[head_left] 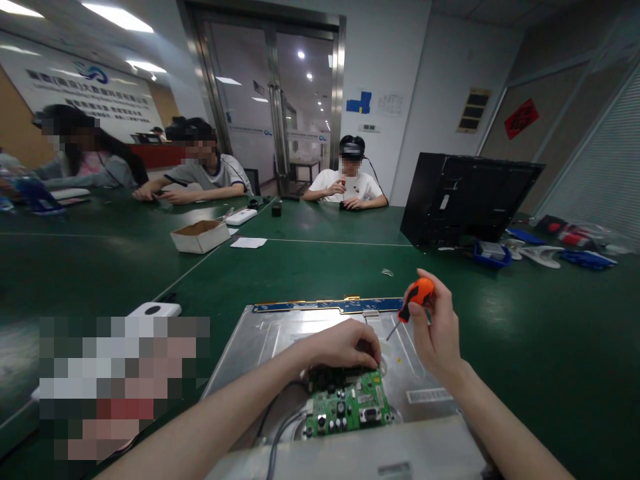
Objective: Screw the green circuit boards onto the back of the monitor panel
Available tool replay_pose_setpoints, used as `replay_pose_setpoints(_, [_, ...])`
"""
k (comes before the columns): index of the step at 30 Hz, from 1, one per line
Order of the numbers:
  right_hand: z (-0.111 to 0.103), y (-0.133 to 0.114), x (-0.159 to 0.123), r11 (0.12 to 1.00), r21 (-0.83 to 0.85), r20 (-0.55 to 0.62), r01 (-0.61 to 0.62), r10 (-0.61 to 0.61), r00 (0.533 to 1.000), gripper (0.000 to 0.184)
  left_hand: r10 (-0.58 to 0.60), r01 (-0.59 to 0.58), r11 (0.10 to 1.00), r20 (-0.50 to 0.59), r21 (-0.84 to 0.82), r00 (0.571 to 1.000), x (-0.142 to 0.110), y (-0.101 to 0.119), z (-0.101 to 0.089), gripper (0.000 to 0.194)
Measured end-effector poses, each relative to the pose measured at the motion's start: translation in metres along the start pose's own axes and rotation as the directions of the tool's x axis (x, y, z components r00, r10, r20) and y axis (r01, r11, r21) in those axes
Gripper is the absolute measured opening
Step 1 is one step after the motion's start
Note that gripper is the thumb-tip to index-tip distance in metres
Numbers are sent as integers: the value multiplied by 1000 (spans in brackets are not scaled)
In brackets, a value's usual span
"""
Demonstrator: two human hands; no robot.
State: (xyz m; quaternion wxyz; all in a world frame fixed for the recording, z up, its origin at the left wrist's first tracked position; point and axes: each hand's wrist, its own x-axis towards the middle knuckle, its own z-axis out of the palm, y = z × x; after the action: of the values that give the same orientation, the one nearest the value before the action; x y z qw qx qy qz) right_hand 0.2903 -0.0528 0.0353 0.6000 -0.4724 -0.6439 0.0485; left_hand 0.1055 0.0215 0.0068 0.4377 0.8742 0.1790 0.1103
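My right hand (pixel 440 330) grips an orange and black screwdriver (pixel 421 292) by its handle. The thin shaft slants down to the left, its tip above the bare metal of a flat display panel (pixel 250 340). On that panel sits a green circuit board (pixel 350 403) with capacitors and a port. The fingers of my left hand (pixel 347 343) are pinched together at the board's upper right corner; what lies between the fingertips is hidden. Along the panel's far edge runs a narrow blue board (pixel 310 306). A grey cable (pixel 280 430) enters from the board's left side.
A black monitor housing (pixel 465 200) stands at the right, beside a small blue tray (pixel 493 255). Further left are an open white box (pixel 200 238) and a paper (pixel 249 243). A white device (pixel 155 310) lies near my left arm. Several people sit around the green table (pixel 325 267).
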Motion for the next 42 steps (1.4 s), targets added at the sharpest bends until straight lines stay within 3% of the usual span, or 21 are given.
replay_pose_setpoints(5, [2,9,-14,992,-19,-14,122,-122,992,42,6,-6,1000,-1,8,1000,1,-3,0,13])
replay_pose_setpoints(11, [11,4,-16,979,-49,60,198,-195,979,41,7,-7,999,-6,32,1000,0,-1,0,13])
replay_pose_setpoints(20, [11,0,-17,967,-76,124,242,-231,965,39,24,-24,999,2,47,1000,-1,-1,1,18])
replay_pose_setpoints(42, [13,-2,-15,940,-101,131,325,-312,941,47,33,-32,999,-19,43,999,0,-2,3,18])
